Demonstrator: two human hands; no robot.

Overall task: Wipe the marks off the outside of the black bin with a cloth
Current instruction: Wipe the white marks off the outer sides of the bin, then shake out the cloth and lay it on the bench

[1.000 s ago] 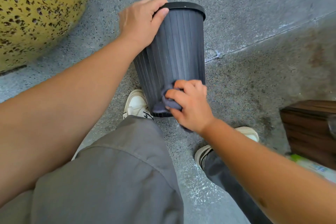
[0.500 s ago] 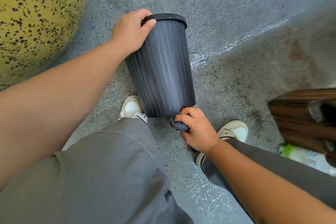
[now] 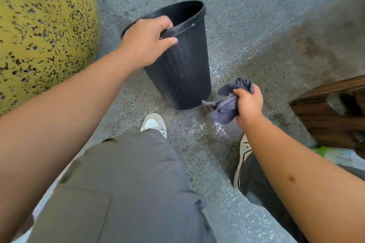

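The black ribbed bin (image 3: 183, 73) stands upright on the grey floor ahead of my feet, its open mouth visible at the top. Faint pale streaks show on its near side. My left hand (image 3: 146, 42) grips the near rim, fingers hooked inside and thumb on the outer wall. My right hand (image 3: 247, 102) is to the right of the bin's base, closed around a bunched grey-blue cloth (image 3: 227, 104). The cloth hangs free, a short gap from the bin wall.
A large yellow speckled rounded object (image 3: 43, 31) bulges close on the left of the bin. A dark wooden block (image 3: 331, 112) sits at the right, with a green-and-white packet (image 3: 335, 154) below it. My shoes (image 3: 154, 124) and grey trousers fill the foreground.
The bin has gone from tilted toward me to upright, showing its opening. My right hand pulled the cloth off the bin's lower edge and moved right. My left hand shifted on the rim.
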